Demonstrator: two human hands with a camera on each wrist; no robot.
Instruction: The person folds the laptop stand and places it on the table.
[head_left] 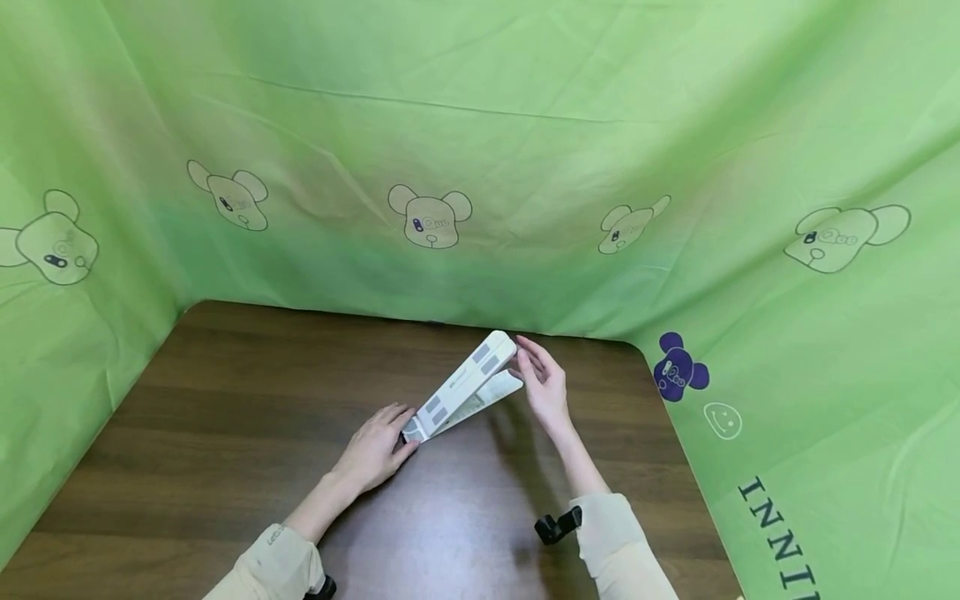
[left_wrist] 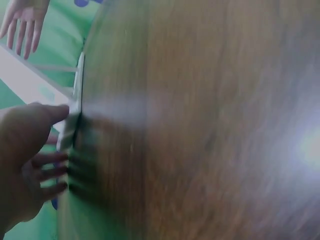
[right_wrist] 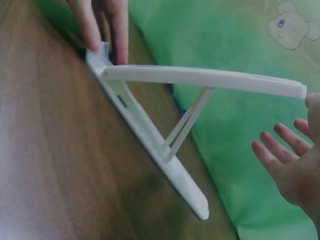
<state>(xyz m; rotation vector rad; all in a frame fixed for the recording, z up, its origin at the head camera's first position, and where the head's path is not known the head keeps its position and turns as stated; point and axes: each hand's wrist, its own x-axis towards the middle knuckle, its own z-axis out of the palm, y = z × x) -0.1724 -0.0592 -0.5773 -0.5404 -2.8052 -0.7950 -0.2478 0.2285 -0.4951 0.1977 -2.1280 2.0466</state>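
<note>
A white folding stand (head_left: 467, 382) with grey pads stands on the table, its upper plate tilted up from the base. In the right wrist view, a thin strut (right_wrist: 189, 122) props the upper plate (right_wrist: 200, 76) above the base (right_wrist: 185, 185). My left hand (head_left: 375, 450) grips the stand's hinged end, with thumb and fingers on opposite sides. At the raised end is my right hand (head_left: 545, 390); its thumb touches the plate's tip, while the other fingers extend loosely below, apart from the stand.
The brown wooden table (head_left: 247, 392) spreads around the stand. Green cloth (head_left: 525, 100) printed with bear heads rises behind the table and along both sides. Dark straps with a black camera piece (head_left: 557, 527) sit at the wrists.
</note>
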